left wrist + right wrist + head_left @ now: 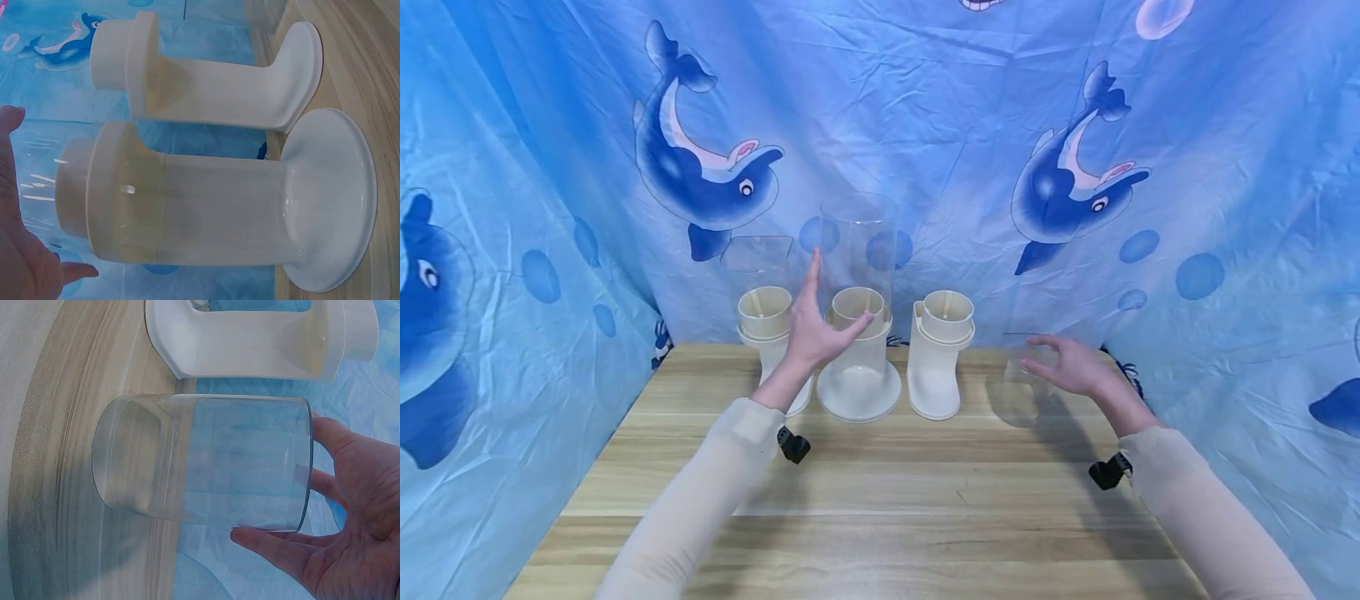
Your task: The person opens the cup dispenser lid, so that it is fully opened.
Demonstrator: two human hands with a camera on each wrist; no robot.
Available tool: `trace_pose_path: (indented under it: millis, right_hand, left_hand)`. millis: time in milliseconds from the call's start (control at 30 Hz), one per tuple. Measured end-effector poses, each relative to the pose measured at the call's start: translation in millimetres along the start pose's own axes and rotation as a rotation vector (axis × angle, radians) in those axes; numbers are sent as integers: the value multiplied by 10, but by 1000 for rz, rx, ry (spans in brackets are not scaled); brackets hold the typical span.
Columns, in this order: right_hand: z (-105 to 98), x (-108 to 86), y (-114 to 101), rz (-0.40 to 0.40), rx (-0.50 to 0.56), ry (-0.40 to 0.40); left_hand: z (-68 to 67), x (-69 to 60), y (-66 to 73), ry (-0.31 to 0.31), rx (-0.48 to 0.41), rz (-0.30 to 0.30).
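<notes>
In the head view my left hand (822, 333) is spread, thumb and forefinger apart, in front of the middle white stand (861, 400), which has a round base. A tall clear tube (859, 221) stands on that stand; glints from it show beside the hand in the left wrist view. At the right, a clear cylinder (237, 459) stands upright on the table. My right hand (1070, 364) is at its top rim with fingers extended, in the right wrist view spread across the rim's width; whether every fingertip touches is unclear. The left hand holds nothing.
Left of the middle stand is another white stand (764, 329) topped by a clear tube (760, 250), partly behind my left forearm. To the right, a third white stand (934, 383) has no visible tube. All stand near the back edge of the wooden table (895, 508), before a blue dolphin curtain (947, 192).
</notes>
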State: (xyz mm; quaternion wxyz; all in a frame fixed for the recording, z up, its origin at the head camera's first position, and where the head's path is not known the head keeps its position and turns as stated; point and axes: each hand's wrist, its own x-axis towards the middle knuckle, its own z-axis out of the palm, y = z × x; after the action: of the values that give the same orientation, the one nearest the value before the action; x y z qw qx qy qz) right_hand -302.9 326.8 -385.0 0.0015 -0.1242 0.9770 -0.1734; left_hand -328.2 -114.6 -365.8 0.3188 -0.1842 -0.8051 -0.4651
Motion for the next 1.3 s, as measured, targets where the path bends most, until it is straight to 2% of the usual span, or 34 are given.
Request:
trace_pose_path:
  millis: [633,1100,1300]
  right_hand:
    - [-8,18,0,14,10,-14]
    - [-1,8,12,12,15,-4]
    - [-49,16,2,0,21,-42]
  left_hand:
    - [118,-24,-176,-24,-31,-105]
    - [170,-43,-218,-27,-6,-137]
    - [172,-44,-214,-43,-5,-144]
